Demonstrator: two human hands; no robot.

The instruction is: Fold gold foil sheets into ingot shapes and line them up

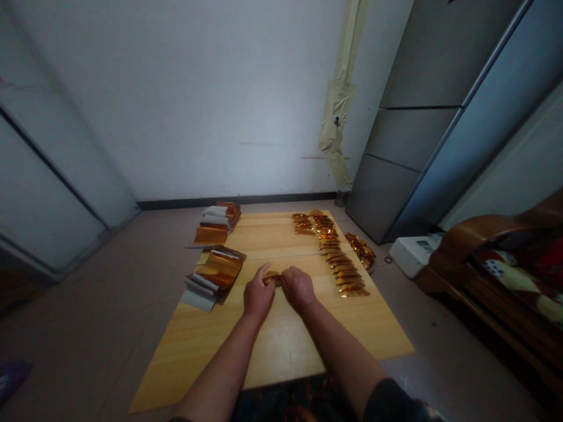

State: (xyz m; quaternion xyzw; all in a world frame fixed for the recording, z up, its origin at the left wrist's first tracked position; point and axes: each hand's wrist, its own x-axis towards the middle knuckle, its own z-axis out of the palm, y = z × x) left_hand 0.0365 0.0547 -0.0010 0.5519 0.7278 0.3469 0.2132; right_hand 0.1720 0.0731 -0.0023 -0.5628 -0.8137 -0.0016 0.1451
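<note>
Between my two hands is a small piece of shiny gold foil paper [273,278], low over the middle of the wooden table [285,340]. My left hand [258,293] grips its left end, thumb raised along the near side. The right end is pinched in the curled fingers of my right hand [299,287]. Left of my hands lie stacks of flat gold foil sheets [222,266] with pale grey backs. To the right, a long row of folded gold foil pieces [341,266] overlaps along the table's edge.
More foil sheets [211,234] lie at the table's far left. A heap of folded gold pieces [361,249] sits beyond the right edge. A grey refrigerator [404,135], a white box [411,256] and a wooden bench [457,281] stand to the right. A white wall [197,105] rises behind.
</note>
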